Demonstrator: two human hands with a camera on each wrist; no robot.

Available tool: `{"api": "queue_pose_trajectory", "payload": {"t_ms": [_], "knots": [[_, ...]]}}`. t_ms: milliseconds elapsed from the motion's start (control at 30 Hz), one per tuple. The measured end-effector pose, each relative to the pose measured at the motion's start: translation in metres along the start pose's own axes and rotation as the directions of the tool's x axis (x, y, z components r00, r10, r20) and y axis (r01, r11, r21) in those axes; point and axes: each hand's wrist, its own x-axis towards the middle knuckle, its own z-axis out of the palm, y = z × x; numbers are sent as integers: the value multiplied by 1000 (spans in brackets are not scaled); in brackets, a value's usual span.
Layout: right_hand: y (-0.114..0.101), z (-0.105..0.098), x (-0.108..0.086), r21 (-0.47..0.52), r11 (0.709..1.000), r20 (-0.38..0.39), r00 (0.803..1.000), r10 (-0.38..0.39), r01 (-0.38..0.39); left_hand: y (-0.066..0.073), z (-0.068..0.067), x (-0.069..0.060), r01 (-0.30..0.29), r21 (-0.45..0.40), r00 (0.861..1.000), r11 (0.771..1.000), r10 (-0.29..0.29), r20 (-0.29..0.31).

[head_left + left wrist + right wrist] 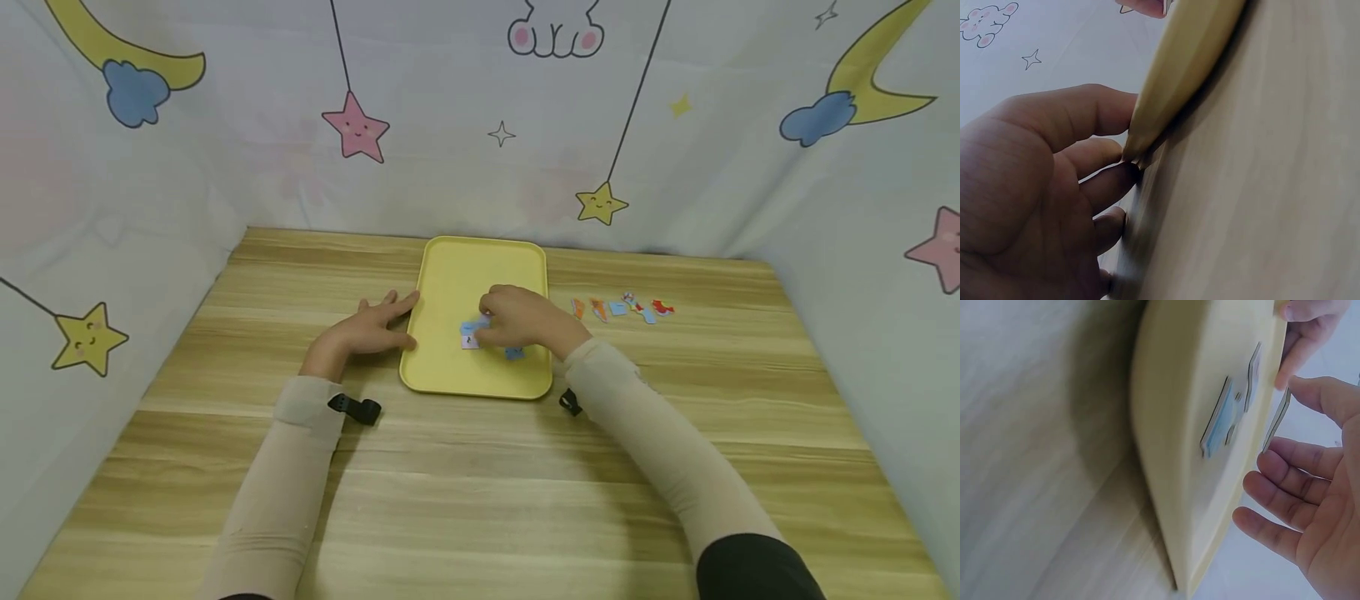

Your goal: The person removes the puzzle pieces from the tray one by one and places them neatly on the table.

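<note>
My right hand (521, 319) pinches a thin flat puzzle piece (1277, 419) between thumb and fingers, just above the yellow tray (442, 379). Below it, on the tray, lie a pink-and-blue puzzle piece (469, 341) and a blue puzzle piece (514, 353); the right wrist view shows the blue piece (1217, 422) edge-on. Against the tray's left rim rests my left hand (367, 327), its fingers spread and loosely bent. In the left wrist view its thumb and fingertips touch the rim (1172, 69).
Right of the tray, several loose pieces lie in a row on the wooden table (465, 483), among them an orange piece (599, 309) and a red one (663, 307). A white curtain (450, 100) with stars and moons stands behind and at both sides.
</note>
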Motion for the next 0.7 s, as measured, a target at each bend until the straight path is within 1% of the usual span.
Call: {"api": "queue_pose_trajectory", "payload": {"t_ms": [167, 367, 533, 700], "knots": [[7, 0, -7, -4, 999, -12, 999, 31, -32, 1, 0, 0, -3, 9, 1000, 1000, 3, -5], [18, -2, -14, 14, 998, -25, 998, 63, -63, 1, 1, 0, -2, 5, 1000, 1000, 2, -4], [25, -4, -20, 37, 997, -25, 998, 65, -64, 2, 0, -1, -15, 7, 1000, 1000, 15, -7], [32, -6, -25, 31, 997, -34, 996, 78, -77, 2, 0, -1, -20, 10, 1000, 1000, 20, -3]]}}
